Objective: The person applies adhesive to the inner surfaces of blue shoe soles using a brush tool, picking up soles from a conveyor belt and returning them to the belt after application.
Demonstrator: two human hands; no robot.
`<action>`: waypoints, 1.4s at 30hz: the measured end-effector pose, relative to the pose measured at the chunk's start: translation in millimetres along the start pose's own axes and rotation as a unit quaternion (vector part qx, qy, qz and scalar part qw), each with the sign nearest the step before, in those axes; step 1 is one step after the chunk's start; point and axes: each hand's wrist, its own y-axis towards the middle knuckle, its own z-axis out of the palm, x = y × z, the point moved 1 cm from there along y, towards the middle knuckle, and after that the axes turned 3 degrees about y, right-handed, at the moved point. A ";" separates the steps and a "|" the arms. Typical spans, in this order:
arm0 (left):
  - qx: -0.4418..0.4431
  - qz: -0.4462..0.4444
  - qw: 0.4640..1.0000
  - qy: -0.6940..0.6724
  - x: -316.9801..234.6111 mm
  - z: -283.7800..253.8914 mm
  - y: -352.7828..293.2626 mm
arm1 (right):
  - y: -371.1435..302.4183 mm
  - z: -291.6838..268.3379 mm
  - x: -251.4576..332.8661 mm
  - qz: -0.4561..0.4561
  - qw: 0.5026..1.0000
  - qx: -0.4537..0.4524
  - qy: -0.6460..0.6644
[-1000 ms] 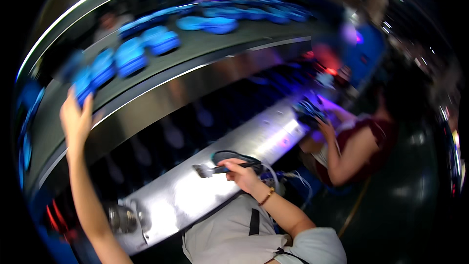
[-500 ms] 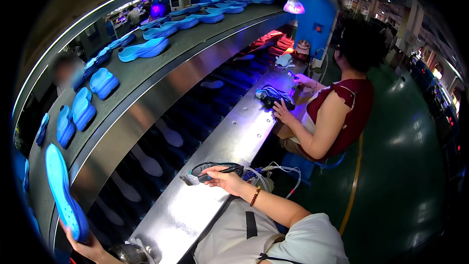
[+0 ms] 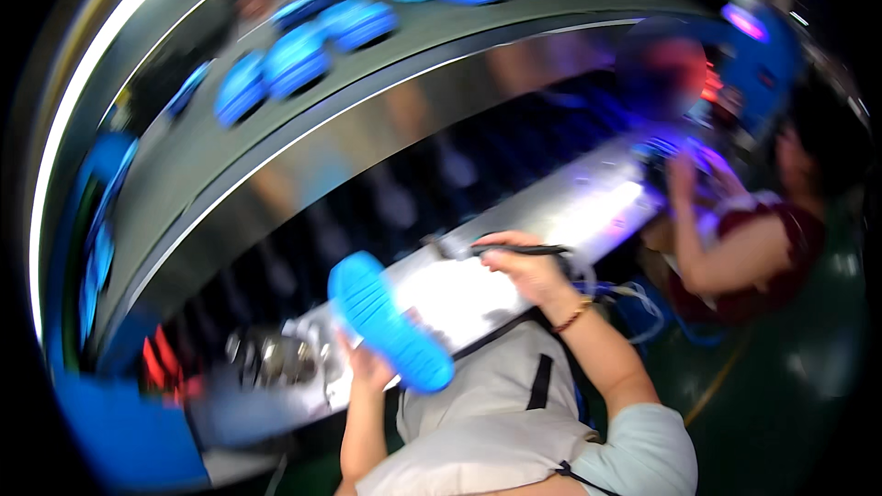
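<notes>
Close in front of my body, my left hand (image 3: pixel 370 367) grips a bright blue shoe sole (image 3: pixel 390 323), which is tilted with its grooved face showing. Part of that hand is hidden behind the sole. My right hand (image 3: pixel 528 266), fingers closed, holds a flat brush by its black handle (image 3: pixel 542 249); the brush end, blurred by motion, points left over the metal ledge (image 3: pixel 459 298). A gap separates the brush from the sole.
Several blue soles (image 3: pixel 296 60) lie on the upper conveyor belt (image 3: pixel 175 165). Below it runs a dark lower conveyor (image 3: pixel 312 230) carrying faint sole shapes. Metal pots (image 3: pixel 276 358) stand at the ledge's left end. A co-worker (image 3: pixel 735 257) sits at the right, near tubing (image 3: pixel 638 298).
The blue sole has come from beside the upper belt down and right, in front of my body, grooved face now showing. The view has swung left; the brush remains in my right hand.
</notes>
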 end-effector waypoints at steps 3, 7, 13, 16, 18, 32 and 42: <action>-0.060 -0.036 0.997 -0.014 5.4 3.7 13.5 | 3.0 26.7 -3.5 -0.025 0.998 0.059 0.013; -0.042 -0.027 0.999 -0.019 20.6 29.2 32.8 | 4.7 46.5 -17.0 -0.024 0.997 0.068 0.021; -0.038 -0.060 0.996 -0.045 25.4 46.1 31.8 | 35.8 51.5 -29.9 0.010 0.999 0.021 0.034; -0.015 -0.053 0.998 -0.022 27.1 43.1 31.9 | 46.4 55.1 -27.5 0.006 1.000 0.014 0.013; -0.016 -0.043 0.999 -0.025 30.7 32.9 36.3 | 48.8 62.6 -23.3 -0.020 0.995 -0.002 -0.095; -0.151 0.021 0.982 0.111 -13.1 32.7 30.3 | -29.3 80.9 4.7 -0.051 0.883 0.283 -0.372; -0.156 -0.047 0.984 -0.070 8.5 73.5 38.3 | 3.8 101.5 23.8 -0.129 0.907 0.273 -0.293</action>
